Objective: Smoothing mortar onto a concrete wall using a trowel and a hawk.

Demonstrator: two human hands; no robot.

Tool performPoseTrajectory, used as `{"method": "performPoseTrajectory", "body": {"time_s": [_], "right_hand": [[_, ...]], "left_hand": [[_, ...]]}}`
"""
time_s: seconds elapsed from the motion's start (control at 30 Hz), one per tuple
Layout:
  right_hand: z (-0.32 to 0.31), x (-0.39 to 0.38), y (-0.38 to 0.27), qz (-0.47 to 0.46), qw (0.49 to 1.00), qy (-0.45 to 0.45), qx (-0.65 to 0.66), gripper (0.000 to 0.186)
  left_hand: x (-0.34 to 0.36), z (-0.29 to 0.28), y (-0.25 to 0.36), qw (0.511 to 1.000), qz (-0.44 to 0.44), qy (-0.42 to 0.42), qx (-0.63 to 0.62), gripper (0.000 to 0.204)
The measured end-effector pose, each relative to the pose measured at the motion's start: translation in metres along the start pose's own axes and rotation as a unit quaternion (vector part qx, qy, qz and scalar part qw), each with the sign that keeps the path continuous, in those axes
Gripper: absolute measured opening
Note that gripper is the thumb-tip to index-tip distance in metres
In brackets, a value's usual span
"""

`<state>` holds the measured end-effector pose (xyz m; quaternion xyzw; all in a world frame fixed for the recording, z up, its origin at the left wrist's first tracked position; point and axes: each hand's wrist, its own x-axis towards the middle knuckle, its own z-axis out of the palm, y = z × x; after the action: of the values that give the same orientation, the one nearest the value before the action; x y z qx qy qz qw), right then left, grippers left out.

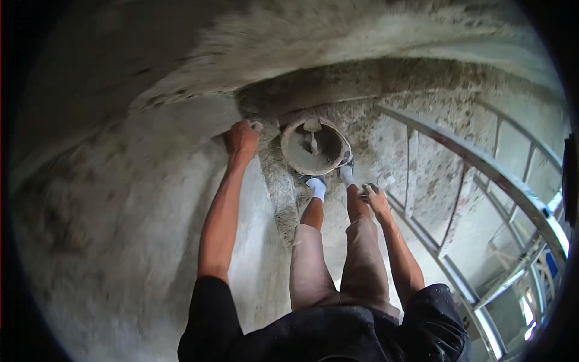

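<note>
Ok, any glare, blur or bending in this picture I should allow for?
Head view: metal frame bows toward the fisheye rim, its rails glaring at lower right; head view: grey surface streaks with blur along the top, falling dark at upper left; head view: round tub reads clearer, though shaded inside at its right.

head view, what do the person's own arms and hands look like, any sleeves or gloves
Black short sleeves: the left sleeve looks plain, the right sleeve has light specks. Below them, the left forearm and right forearm are bare, with no watch or cable visible. The left hand and right hand show no gloves; each grip is ordinary fingers.
</note>
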<state>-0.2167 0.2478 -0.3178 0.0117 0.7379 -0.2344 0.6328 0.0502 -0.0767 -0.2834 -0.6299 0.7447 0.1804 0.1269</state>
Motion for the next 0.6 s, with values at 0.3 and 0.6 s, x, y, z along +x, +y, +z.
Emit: {"method": "performPoseTrajectory", "body": {"time_s": [0.3, 0.6], "right_hand": [[0.093, 0.062, 0.022, -0.095, 0.988, -0.077, 0.094, 0.025], [0.081, 0.107, 0.058, 0.003, 0.99, -0.127, 0.058, 0.037]], "left_hand": [[0.123, 0.146, 0.039, 0.988, 0.132, 0.021, 0.072, 0.04], [0.136, 0.119, 0.096, 0.983, 0.082, -0.132, 0.096, 0.049]]}}
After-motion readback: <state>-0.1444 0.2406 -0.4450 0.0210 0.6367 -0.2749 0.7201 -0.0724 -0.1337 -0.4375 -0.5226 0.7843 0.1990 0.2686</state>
